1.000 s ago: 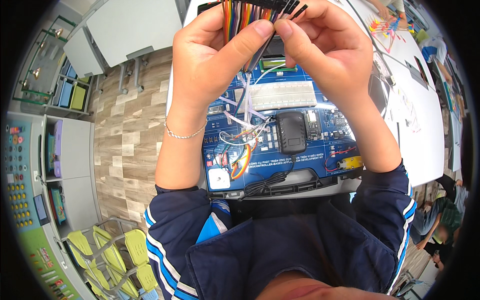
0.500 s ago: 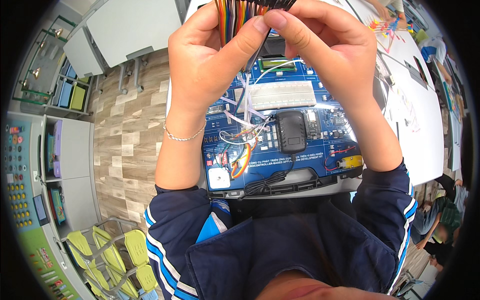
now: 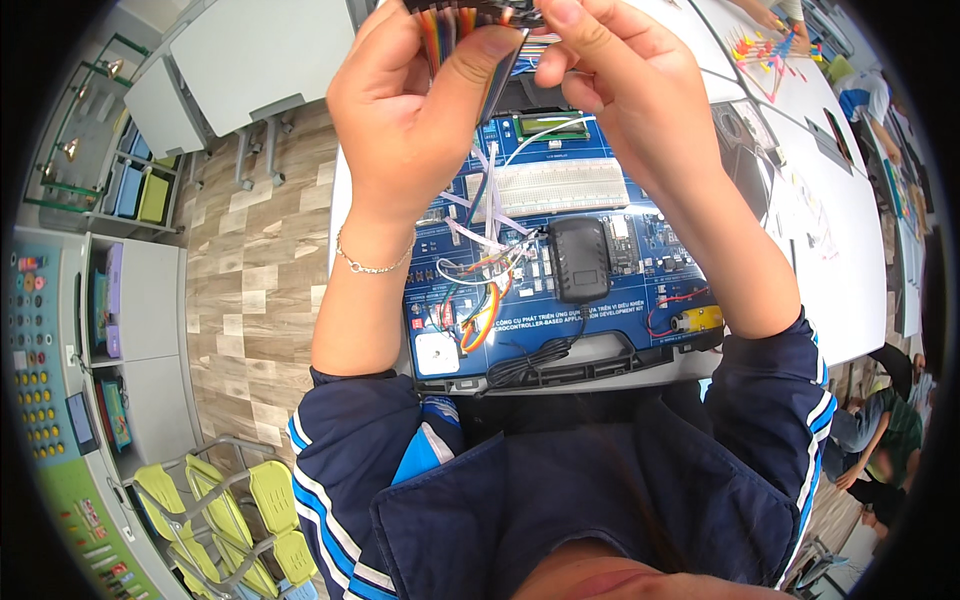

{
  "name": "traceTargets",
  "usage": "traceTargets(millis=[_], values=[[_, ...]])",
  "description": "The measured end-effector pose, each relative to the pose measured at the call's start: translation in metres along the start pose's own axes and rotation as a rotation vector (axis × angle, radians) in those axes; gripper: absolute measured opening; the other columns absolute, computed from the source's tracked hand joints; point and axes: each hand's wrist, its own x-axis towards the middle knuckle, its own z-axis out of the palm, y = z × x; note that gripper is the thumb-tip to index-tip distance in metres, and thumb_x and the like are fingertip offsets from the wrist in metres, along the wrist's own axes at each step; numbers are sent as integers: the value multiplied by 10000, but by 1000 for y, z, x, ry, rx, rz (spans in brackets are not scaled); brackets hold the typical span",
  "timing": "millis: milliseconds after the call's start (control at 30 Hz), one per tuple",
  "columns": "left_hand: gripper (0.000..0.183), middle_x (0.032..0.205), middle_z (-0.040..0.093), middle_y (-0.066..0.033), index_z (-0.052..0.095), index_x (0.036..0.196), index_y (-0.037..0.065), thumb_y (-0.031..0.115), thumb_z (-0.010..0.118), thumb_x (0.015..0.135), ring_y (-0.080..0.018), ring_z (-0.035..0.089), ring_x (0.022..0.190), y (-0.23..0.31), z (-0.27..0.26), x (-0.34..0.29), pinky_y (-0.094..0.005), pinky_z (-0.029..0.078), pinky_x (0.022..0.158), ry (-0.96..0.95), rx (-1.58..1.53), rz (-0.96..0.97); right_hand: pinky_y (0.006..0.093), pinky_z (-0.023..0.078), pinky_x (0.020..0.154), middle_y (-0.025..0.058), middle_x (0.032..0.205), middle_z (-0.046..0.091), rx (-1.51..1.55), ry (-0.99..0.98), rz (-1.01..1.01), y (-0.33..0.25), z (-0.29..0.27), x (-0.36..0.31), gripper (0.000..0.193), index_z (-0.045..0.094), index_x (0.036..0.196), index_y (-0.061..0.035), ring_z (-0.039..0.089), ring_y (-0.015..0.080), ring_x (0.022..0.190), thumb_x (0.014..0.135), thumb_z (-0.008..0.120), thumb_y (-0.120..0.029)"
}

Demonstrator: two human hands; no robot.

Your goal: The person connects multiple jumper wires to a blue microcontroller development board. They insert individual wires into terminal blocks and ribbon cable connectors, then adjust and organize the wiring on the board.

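Observation:
My left hand (image 3: 395, 125) is closed around a multicoloured ribbon of jumper wires (image 3: 440, 35) at the top edge, its thumb pressed over the strands. Beside it my right hand (image 3: 650, 85) pinches at the black connector ends (image 3: 518, 14) of the wires; its fingertips are partly cut off by the frame. Both hands are raised over a blue microcontroller kit board (image 3: 630, 290) in an open case. On the board are a white breadboard (image 3: 548, 187), a small green display (image 3: 552, 128) and a black power adapter (image 3: 579, 260), with loose wires plugged in at the left.
The case lies on a white table (image 3: 840, 290). A multimeter (image 3: 745, 135) sits right of the board. Farther right are a coloured stick model (image 3: 770, 55) and other people. Lime-green chairs (image 3: 215, 510) and a grey cabinet (image 3: 150, 300) stand at the left.
My right hand has shifted slightly right and up, its lower fingers now more apart from the left hand. My left hand has tilted the wire ribbon a little and moved slightly up and left.

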Motion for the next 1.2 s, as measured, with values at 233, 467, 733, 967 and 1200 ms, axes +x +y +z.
traceTargets(millis=[233, 467, 733, 967, 1200], values=[[145, 1080, 725, -105, 670, 1107, 50, 158, 640, 1015, -267, 672, 1063, 3, -37, 22, -422, 526, 1001, 92, -433, 208, 185, 452, 507, 36, 900, 716, 397, 372, 160, 31, -85, 37, 92, 650, 1026, -57, 636, 73, 687, 1011, 655, -148], [184, 1063, 722, -70, 673, 1067, 63, 213, 704, 965, -202, 687, 989, -13, -98, 42, -364, 571, 965, 646, -841, 34, 274, 552, 674, 77, 1047, 713, 354, 643, -78, 23, -186, 46, 121, 638, 1061, -48, 696, 196, 1031, 995, 653, -148], [186, 982, 695, -54, 649, 1072, 64, 107, 767, 934, -156, 683, 878, -166, -87, 2, -254, 593, 741, 888, -686, -676, 377, 600, 902, 81, 999, 702, 60, 183, -24, -4, -151, 2, 154, 636, 1116, -21, 707, 240, 972, 1033, 608, -148], [263, 1015, 713, -145, 651, 1079, -47, 51, 804, 889, -219, 724, 957, -150, -58, -7, -296, 645, 815, 357, -257, -740, 168, 473, 641, 28, 999, 732, -413, -35, 31, -18, -106, -10, 255, 704, 1194, -29, 629, 36, 807, 1019, 678, -213], [700, 820, 713, -123, 719, 994, -72, 582, 851, 781, -164, 712, 736, -80, -62, 26, -211, 571, 668, -149, 737, -1104, 175, 501, 617, 37, 959, 744, -647, -42, 9, -19, -73, -15, 231, 735, 1136, -29, 640, 35, 768, 1004, 700, -216]])
